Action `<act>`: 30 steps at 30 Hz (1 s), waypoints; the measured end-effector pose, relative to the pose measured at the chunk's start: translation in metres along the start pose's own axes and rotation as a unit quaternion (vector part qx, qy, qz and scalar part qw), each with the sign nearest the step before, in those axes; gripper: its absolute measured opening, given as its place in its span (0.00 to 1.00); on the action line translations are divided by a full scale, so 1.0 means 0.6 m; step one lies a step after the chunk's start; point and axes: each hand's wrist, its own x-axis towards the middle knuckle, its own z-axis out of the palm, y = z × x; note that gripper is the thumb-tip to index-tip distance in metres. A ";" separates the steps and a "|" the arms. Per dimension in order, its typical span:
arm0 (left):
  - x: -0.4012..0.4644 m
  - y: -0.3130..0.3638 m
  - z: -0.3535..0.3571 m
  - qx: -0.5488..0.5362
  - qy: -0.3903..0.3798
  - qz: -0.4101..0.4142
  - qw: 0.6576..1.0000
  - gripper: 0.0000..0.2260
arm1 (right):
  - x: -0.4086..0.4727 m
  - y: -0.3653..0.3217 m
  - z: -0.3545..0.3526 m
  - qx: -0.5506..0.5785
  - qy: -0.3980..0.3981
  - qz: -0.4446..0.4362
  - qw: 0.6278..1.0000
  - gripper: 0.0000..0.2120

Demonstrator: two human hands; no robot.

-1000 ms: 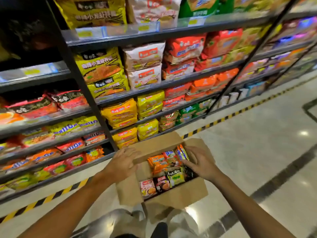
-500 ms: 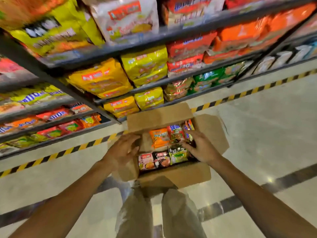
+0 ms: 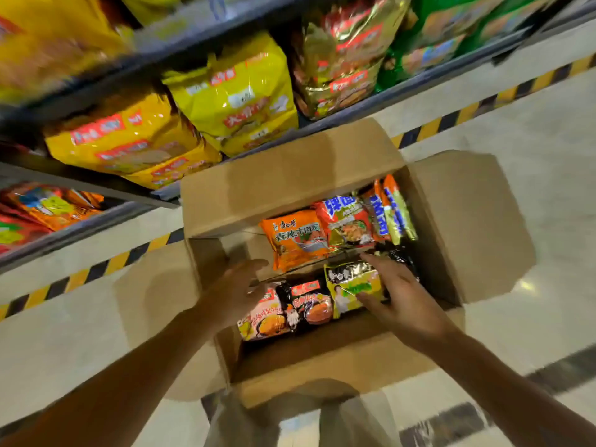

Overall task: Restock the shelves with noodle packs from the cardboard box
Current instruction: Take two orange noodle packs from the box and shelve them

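Down on the glossy tiled floor (image 3: 532,162) sits the matte brown cardboard box (image 3: 290,175), flaps splayed, crinkly foil noodle packs inside. Right hand (image 3: 403,301) pinches a flat yellow-green pack (image 3: 354,283) by its right edge, thumb on its face; the pack's long axis runs towards the shelves (image 3: 403,95). Left hand (image 3: 238,291) hovers loose-fingered over the box's left side, gripping nothing

A shop aisle: dark metal shelves (image 3: 338,122) stacked with bagged noodle multipacks (image 3: 232,91) (yellow, gold, green), above a polished floor (image 3: 532,130) edged with yellow-black hazard tape (image 3: 483,104).
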 end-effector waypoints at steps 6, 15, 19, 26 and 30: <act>0.182 -0.046 0.077 -0.123 0.041 -0.095 0.987 0.23 | 0.084 0.122 0.120 0.046 -0.016 0.042 0.998 0.33; 0.293 -0.033 0.159 -0.332 0.148 -0.240 0.900 0.30 | 0.112 0.188 0.205 0.089 -0.013 0.090 0.992 0.31; 0.265 -0.032 0.149 -0.379 0.108 -0.258 0.882 0.17 | 0.114 0.185 0.180 0.094 -0.014 0.102 0.990 0.30; 0.173 -0.062 0.071 -0.371 0.106 -0.268 0.883 0.19 | 0.152 0.115 0.139 0.096 -0.035 0.096 0.990 0.30; 0.120 -0.100 0.047 -0.333 0.141 -0.256 0.896 0.14 | 0.210 0.070 0.159 0.135 -0.055 0.112 0.983 0.30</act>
